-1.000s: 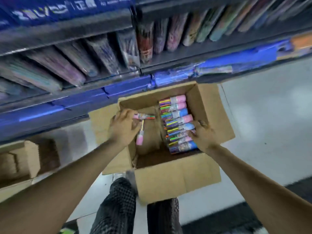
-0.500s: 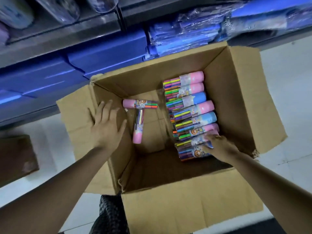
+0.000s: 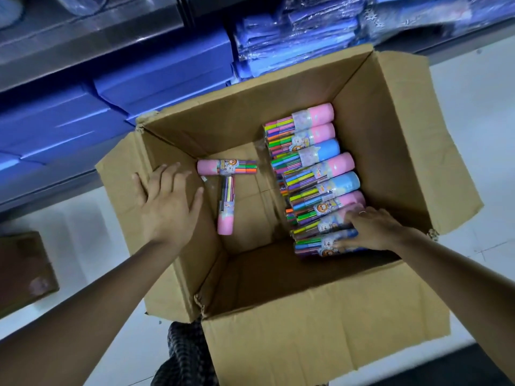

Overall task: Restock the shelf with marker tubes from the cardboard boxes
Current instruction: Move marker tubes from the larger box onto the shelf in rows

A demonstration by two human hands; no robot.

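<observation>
Right hand on boxed marker tubes

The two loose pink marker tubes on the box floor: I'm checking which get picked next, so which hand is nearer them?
Left. The left hand rests open on the box's left wall beside the loose tubes; the right hand is across the box, on the stacked row.

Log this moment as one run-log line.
left hand: open, on cardboard box wall | right hand: on stacked marker tubes | two loose tubes
</observation>
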